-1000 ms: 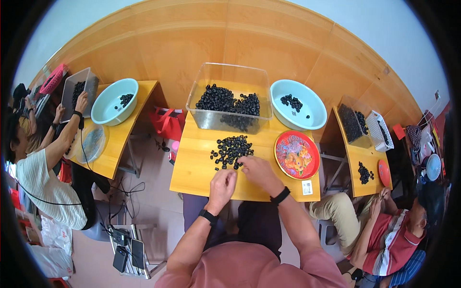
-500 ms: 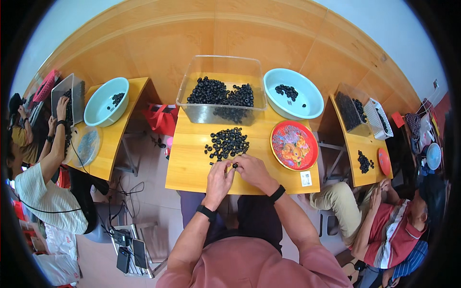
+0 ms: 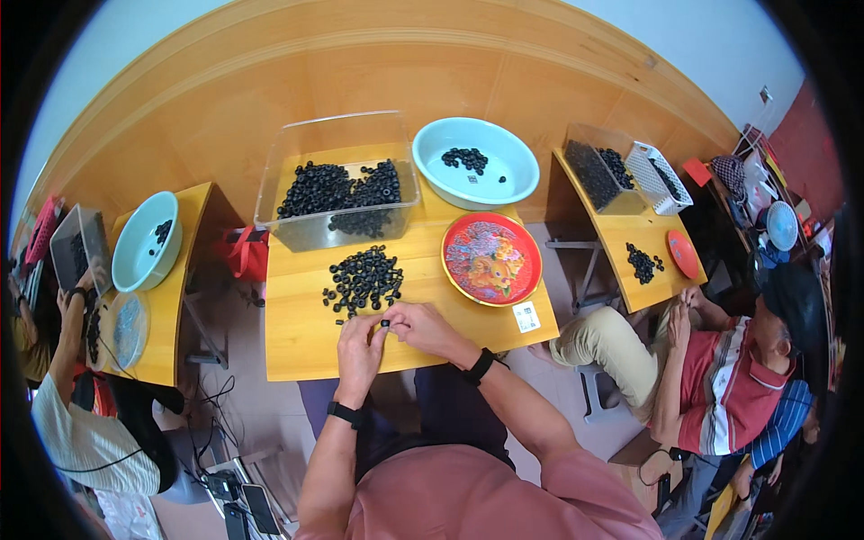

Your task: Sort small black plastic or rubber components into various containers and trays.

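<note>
Near the front edge of the yellow table, my left hand [image 3: 361, 356] and my right hand [image 3: 425, 331] meet fingertip to fingertip. Between them is a small black round part [image 3: 385, 323], pinched by the fingers of both. Whether my right fingertips also hold something smaller is too fine to see. Just beyond my hands lies a loose pile of similar black ring-like parts [image 3: 364, 277]. To the right sits a red round tray [image 3: 457, 286] with a yellow rim and floral pattern, small silvery pieces scattered in it.
A clear plastic bin [image 3: 337, 232] of black parts stands at the back of my table, beside a light-blue basin [image 3: 520, 183] holding several more. A white label card [image 3: 526, 317] lies at the right front corner. Co-workers sit at tables [image 3: 162, 337] on both sides.
The view has turned rightward, so the table and its things sit farther left in the picture. My hands stay together at the black part by the pile.
</note>
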A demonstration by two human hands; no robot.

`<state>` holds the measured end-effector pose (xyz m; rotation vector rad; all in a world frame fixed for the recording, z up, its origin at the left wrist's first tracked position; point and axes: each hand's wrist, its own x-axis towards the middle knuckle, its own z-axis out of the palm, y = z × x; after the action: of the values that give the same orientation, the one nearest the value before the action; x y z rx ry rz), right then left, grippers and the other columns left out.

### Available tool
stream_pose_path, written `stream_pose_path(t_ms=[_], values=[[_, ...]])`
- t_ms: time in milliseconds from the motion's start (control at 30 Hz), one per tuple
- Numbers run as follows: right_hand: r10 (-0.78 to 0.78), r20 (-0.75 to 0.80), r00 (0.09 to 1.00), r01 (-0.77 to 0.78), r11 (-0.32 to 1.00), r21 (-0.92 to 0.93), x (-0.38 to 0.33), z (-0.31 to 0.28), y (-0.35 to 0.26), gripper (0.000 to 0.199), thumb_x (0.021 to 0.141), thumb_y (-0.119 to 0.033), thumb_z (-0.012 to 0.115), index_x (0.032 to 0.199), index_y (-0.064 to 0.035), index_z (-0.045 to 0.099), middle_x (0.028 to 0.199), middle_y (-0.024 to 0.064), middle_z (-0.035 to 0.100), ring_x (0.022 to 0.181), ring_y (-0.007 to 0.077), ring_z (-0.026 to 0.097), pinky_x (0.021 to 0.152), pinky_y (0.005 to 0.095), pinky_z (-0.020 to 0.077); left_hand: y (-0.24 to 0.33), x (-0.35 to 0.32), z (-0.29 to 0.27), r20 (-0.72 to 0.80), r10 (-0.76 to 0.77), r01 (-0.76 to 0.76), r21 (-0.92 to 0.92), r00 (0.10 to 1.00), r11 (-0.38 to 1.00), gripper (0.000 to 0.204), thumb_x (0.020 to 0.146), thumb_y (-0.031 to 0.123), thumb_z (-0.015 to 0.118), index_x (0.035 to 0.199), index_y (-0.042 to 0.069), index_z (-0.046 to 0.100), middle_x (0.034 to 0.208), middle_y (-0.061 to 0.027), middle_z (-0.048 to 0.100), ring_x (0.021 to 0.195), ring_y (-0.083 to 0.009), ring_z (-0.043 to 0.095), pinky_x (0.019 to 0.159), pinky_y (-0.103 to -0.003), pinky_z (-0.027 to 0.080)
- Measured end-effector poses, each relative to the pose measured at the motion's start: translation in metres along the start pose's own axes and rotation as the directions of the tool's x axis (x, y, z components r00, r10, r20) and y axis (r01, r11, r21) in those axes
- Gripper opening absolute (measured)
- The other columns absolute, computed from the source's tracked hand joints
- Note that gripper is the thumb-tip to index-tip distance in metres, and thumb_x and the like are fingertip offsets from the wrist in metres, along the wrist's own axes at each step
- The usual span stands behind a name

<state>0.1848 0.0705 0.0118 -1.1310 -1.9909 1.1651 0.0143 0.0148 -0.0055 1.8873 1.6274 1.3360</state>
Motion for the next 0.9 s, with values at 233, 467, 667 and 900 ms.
stream_pose_path(t_ms=[233, 467, 667, 900], values=[[-0.072, -0.031, 0.997, 0.067, 0.987, -0.148, -0.013, -0.013, 0.0, 0.015, 0.091, -0.011, 0.067, 0.1, 0.0004, 0.068, 0.09, 0.0157, 0.074, 0.082, 0.028, 0.074, 0.074, 0.0396, 0.0564, 0.001, 0.001, 0.002, 0.004, 0.048, -0.048, 0.0, 0.999, 0.999, 0.018, 0.08, 0.003, 0.081, 0.094, 0.001, 0.07, 0.084, -0.0118, 0.064, 0.076, -0.0271, 0.06, 0.071, -0.038, 0.05], [0.079, -0.221, 0.972, -0.208, 0.726, -0.656, -0.027, -0.147, -0.026, 0.011, 0.086, -0.012, 0.064, 0.087, -0.0068, 0.073, 0.086, 0.0168, 0.074, 0.089, 0.0356, 0.072, 0.078, 0.0464, 0.0544, -0.004, -0.007, 0.0, -0.009, -0.143, 0.142, -0.061, 0.99, 0.988, 0.016, 0.082, 0.004, 0.077, 0.09, 0.002, 0.063, 0.082, -0.0115, 0.064, 0.074, -0.026, 0.063, 0.069, -0.038, 0.052], [0.303, -0.16, 0.939, -0.281, 0.413, -0.866, -0.037, -0.202, 0.007, 0.011, 0.086, -0.01, 0.065, 0.087, -0.0078, 0.075, 0.091, 0.0197, 0.075, 0.096, 0.0354, 0.073, 0.088, 0.0471, 0.0513, -0.002, -0.005, 0.003, 0.007, -0.149, 0.149, -0.092, 0.989, 0.985, 0.015, 0.082, 0.003, 0.077, 0.091, 0.002, 0.065, 0.079, -0.011, 0.064, 0.071, -0.0253, 0.063, 0.066, -0.037, 0.052], [0.346, -0.154, 0.926, -0.296, 0.407, -0.864, -0.032, -0.191, 0.027, 0.016, 0.085, -0.008, 0.063, 0.095, -0.007, 0.076, 0.1, 0.0204, 0.076, 0.103, 0.0341, 0.073, 0.094, 0.0464, 0.05, -0.008, -0.008, 0.002, 0.011, -0.176, 0.176, -0.139, 0.984, 0.975, 0.016, 0.084, 0.002, 0.077, 0.098, 0.002, 0.069, 0.08, -0.0106, 0.066, 0.07, -0.0221, 0.064, 0.065, -0.034, 0.052]])
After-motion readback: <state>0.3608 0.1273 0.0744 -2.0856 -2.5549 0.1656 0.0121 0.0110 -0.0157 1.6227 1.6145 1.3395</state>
